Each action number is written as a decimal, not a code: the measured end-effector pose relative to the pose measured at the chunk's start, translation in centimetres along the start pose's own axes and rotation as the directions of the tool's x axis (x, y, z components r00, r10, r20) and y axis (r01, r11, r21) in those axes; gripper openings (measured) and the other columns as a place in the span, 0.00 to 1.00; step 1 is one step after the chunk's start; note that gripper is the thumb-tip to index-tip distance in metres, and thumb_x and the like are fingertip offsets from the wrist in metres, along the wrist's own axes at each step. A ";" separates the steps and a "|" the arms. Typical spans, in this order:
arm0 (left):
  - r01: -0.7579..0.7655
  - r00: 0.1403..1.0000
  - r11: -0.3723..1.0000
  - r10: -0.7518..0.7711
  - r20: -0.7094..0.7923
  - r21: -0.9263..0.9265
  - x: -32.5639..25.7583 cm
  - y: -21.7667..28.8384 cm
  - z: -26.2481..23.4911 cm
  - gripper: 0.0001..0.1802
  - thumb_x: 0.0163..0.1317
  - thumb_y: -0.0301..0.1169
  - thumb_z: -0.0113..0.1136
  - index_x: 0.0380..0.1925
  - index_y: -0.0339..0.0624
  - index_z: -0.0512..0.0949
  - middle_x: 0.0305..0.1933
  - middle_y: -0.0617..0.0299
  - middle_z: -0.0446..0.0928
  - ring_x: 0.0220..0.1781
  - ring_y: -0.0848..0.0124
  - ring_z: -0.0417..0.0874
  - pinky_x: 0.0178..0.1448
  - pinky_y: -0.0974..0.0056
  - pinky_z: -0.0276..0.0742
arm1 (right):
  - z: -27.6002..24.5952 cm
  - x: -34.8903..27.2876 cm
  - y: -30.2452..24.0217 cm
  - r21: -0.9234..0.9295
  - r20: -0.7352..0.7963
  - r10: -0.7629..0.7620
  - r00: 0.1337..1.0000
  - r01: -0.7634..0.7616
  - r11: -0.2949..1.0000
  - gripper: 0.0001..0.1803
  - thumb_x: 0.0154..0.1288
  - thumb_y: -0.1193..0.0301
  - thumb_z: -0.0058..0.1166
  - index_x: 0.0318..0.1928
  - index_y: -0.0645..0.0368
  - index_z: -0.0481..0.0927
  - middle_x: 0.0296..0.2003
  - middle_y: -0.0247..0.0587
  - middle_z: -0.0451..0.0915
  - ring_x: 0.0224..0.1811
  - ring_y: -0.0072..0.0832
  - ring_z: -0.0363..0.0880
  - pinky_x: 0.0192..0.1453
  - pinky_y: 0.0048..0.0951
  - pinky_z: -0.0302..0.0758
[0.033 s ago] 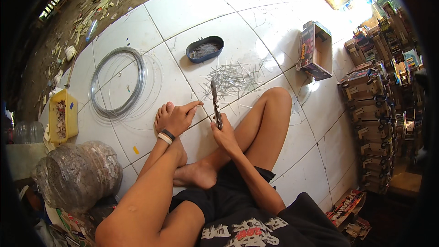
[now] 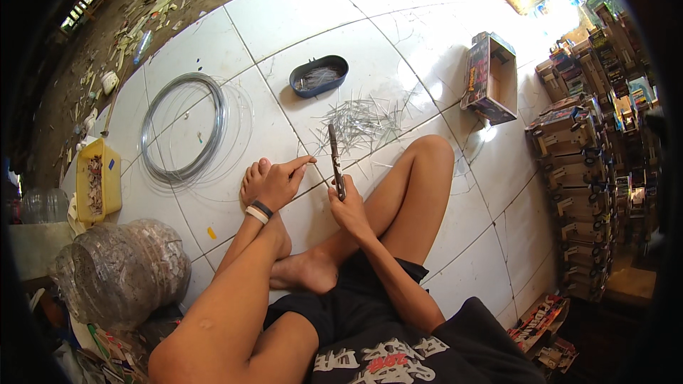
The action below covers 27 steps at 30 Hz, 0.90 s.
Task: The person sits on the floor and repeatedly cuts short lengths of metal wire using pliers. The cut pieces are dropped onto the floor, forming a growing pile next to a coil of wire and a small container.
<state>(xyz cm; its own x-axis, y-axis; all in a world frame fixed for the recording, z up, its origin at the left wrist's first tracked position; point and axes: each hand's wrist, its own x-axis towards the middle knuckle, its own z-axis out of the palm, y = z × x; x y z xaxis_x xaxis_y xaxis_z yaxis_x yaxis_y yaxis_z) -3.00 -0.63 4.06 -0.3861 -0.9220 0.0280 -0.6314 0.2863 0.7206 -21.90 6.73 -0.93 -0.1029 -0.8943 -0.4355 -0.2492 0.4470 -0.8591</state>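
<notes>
My right hand [image 2: 347, 208] is closed round the lower end of a dark, narrow hand tool that looks like pliers seen edge-on [image 2: 336, 160], its tip pointing away from me. My left hand [image 2: 277, 183], with a black and a white band at the wrist, lies over my foot. Its forefinger reaches right toward the tool and the fingertips come together; whatever they hold is too fine to make out. Beyond the tool lies a loose pile of short cut wires [image 2: 363, 121]. Left of my left hand, a coil of silvery wire [image 2: 218, 131] rests on the tiles.
A dark oval tub [image 2: 343, 80] with thin pieces inside stands behind the pile. An open printed box [image 2: 478, 78] sits at right, near stacked wooden toy vehicles [image 2: 580, 192]. At left are a yellow bin [image 2: 110, 178] and a bulky clear plastic container [image 2: 124, 270].
</notes>
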 end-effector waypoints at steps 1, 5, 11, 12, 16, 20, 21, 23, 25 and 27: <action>-0.008 1.000 1.000 0.007 -0.011 -0.018 0.1 -0.1 0.1 0.16 0.76 0.31 0.55 0.59 0.49 0.84 0.47 0.50 0.89 0.41 0.50 0.89 0.52 0.57 0.81 | -0.1 0.1 -0.4 -0.049 -0.020 -0.029 0.999 0.028 0.998 0.19 0.76 0.65 0.57 0.58 0.63 0.70 0.28 0.45 0.79 0.27 0.37 0.78 0.39 0.42 0.76; 0.028 1.000 0.999 -0.028 0.003 -0.032 0.0 -0.5 0.2 0.16 0.76 0.30 0.55 0.58 0.44 0.84 0.52 0.52 0.88 0.45 0.50 0.90 0.53 0.57 0.82 | 0.3 1.3 -1.2 -0.185 -0.167 -0.014 0.986 -0.017 0.983 0.18 0.76 0.65 0.56 0.59 0.60 0.70 0.36 0.61 0.84 0.39 0.52 0.86 0.48 0.52 0.77; 0.111 0.994 0.993 -0.111 -0.006 0.026 0.3 -0.2 0.1 0.16 0.78 0.37 0.54 0.58 0.54 0.85 0.37 0.54 0.88 0.39 0.57 0.84 0.54 0.54 0.74 | -1.8 2.6 -0.6 -0.086 -0.160 -0.125 0.979 0.112 0.990 0.27 0.77 0.67 0.56 0.70 0.64 0.66 0.41 0.57 0.84 0.42 0.49 0.84 0.50 0.47 0.78; 0.243 0.967 0.970 -0.244 0.074 0.022 0.4 -0.2 0.1 0.16 0.78 0.43 0.53 0.59 0.64 0.85 0.32 0.57 0.87 0.43 0.59 0.80 0.62 0.51 0.67 | -2.0 2.4 -0.3 -0.064 -0.096 -0.146 0.985 0.140 0.988 0.27 0.77 0.67 0.56 0.70 0.64 0.66 0.41 0.56 0.84 0.41 0.48 0.83 0.50 0.46 0.78; 0.335 0.936 0.942 -0.334 0.109 0.002 0.6 -0.3 0.3 0.17 0.78 0.48 0.53 0.59 0.72 0.85 0.28 0.60 0.85 0.47 0.61 0.77 0.70 0.48 0.60 | -0.7 0.4 1.1 0.017 0.010 -0.254 0.967 0.254 0.967 0.27 0.77 0.70 0.57 0.71 0.62 0.67 0.40 0.45 0.78 0.40 0.35 0.77 0.48 0.36 0.76; 0.256 0.967 0.966 -0.256 0.010 -0.030 0.3 -0.7 0.6 0.16 0.78 0.44 0.53 0.58 0.64 0.85 0.25 0.57 0.80 0.38 0.61 0.75 0.58 0.51 0.63 | 1.2 -0.3 2.0 0.025 0.053 -0.248 0.967 0.247 0.969 0.26 0.77 0.71 0.57 0.70 0.62 0.68 0.41 0.41 0.76 0.41 0.30 0.75 0.48 0.34 0.75; 0.152 0.987 0.988 -0.153 -0.046 -0.026 0.2 -0.7 0.7 0.16 0.78 0.40 0.53 0.58 0.56 0.84 0.21 0.56 0.76 0.29 0.63 0.73 0.46 0.55 0.66 | 1.4 -0.2 2.0 0.054 0.040 -0.212 0.976 0.210 0.976 0.27 0.76 0.70 0.57 0.70 0.63 0.68 0.45 0.49 0.78 0.43 0.36 0.77 0.51 0.38 0.75; 0.043 0.994 0.999 -0.043 -0.096 0.001 0.1 -0.8 0.8 0.15 0.79 0.35 0.53 0.57 0.48 0.84 0.17 0.54 0.72 0.20 0.65 0.71 0.34 0.58 0.69 | 1.6 0.6 1.7 0.050 -0.048 -0.188 0.981 0.190 0.980 0.28 0.76 0.70 0.57 0.71 0.64 0.67 0.48 0.56 0.80 0.45 0.43 0.80 0.54 0.41 0.76; 0.045 0.996 0.998 -0.043 -0.083 0.031 0.0 -0.9 0.8 0.15 0.78 0.34 0.53 0.56 0.49 0.85 0.18 0.53 0.73 0.21 0.64 0.72 0.34 0.57 0.69 | 1.4 1.6 1.0 -0.016 -0.185 -0.166 0.969 0.166 0.986 0.28 0.76 0.70 0.57 0.71 0.65 0.67 0.47 0.56 0.80 0.45 0.42 0.80 0.53 0.40 0.77; 0.051 0.996 0.997 -0.046 -0.070 0.059 0.0 -1.0 0.8 0.14 0.78 0.34 0.53 0.56 0.49 0.85 0.18 0.52 0.74 0.21 0.62 0.73 0.34 0.56 0.69 | 0.7 2.0 0.5 -0.002 -0.125 -0.171 0.977 0.172 0.985 0.29 0.76 0.69 0.57 0.72 0.65 0.66 0.46 0.53 0.81 0.44 0.37 0.81 0.52 0.37 0.77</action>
<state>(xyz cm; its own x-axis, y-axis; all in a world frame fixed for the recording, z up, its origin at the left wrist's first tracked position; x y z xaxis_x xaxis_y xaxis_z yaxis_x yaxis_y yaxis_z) -2.90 -0.66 2.78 -0.3082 -0.9503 0.0432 -0.6889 0.2543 0.6788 -21.52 5.15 -2.44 -0.1788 -0.9529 -0.2450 -0.2655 0.2865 -0.9206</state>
